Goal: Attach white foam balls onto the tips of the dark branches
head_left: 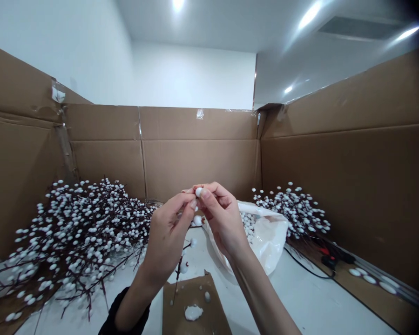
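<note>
In the middle of the view my two hands meet, fingertips almost touching. My right hand (225, 218) pinches a small white foam berry (199, 191) between thumb and forefinger. Thumb and fingers of my left hand (169, 232) are closed on a thin dark berry branch (179, 267), whose upper part is largely hidden behind the hands. More white berries (197, 220) on the branch show just beneath the fingers. Below lies a brown cardboard piece (172, 321) bearing a white blob of paste (193, 312).
Finished-looking berry branches (91, 228) pile up at left; a smaller bunch (293, 209) lies at right. Behind my right wrist is a white plastic bag (272, 237) of loose berries (247, 223). Cardboard walls (199, 163) surround the white table (310, 302). A black cable (307, 271) runs at right.
</note>
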{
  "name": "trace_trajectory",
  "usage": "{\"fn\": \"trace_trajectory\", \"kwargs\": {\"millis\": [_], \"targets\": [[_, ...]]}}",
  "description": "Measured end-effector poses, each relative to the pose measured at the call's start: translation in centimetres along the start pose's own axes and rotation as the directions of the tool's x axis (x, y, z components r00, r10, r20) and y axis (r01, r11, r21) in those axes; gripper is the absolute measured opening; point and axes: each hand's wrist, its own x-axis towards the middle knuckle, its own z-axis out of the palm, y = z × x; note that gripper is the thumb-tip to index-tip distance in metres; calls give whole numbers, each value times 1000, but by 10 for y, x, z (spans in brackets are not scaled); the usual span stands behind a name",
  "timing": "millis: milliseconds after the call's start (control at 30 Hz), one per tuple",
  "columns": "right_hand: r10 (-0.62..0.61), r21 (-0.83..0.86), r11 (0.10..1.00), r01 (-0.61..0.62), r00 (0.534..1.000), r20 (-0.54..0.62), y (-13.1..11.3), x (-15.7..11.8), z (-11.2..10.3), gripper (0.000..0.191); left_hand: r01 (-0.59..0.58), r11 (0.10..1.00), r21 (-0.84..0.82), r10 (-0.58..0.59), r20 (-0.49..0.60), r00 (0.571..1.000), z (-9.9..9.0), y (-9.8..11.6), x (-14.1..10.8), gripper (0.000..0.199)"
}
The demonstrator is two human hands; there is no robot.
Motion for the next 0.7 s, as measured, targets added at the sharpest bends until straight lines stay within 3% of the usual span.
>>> {"fn": "trace_trajectory", "kwargs": {"millis": [333,467,700], "targets": [[54,-4,999,-54,998,23,-3,2,-2,14,-1,999,43,1,14,1000,1,-3,1,18],[98,48,994,-101,993,73,-8,3,-3,18,-44,993,108,40,37,999,1,-5,0,18],[89,96,991,-95,994,62,-7,0,0,18,-90,981,173,90,10,996,-1,-1,-1,17]]}}
